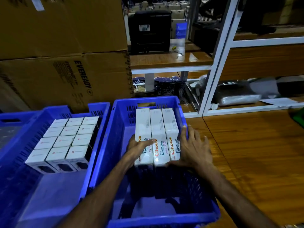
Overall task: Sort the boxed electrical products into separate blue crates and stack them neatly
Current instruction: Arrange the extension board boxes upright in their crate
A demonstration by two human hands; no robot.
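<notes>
Sorting appears well advanced. The left blue crate (49, 162) holds a neat grid of small white boxes (65, 140), three across and four deep, with free floor at its near end. The right blue crate (156, 162) holds three long white extension socket boxes (158, 135) side by side against its far right corner; its near half is unfilled.

The left hand (139, 145) lies on the leftmost long box, thumb extended across its top, fingers partly hidden along its side. The right hand (194, 145) lies flat and spread against the rightmost box and the crate rim, gripping nothing. Judged step: squaring the row.

No unsorted boxes are visible. The wooden table (255, 153) right of the crates is bare. Stacked cardboard cartons (65, 63) stand behind the crates, a white shelving frame (218, 63) beyond; neither obstructs.
</notes>
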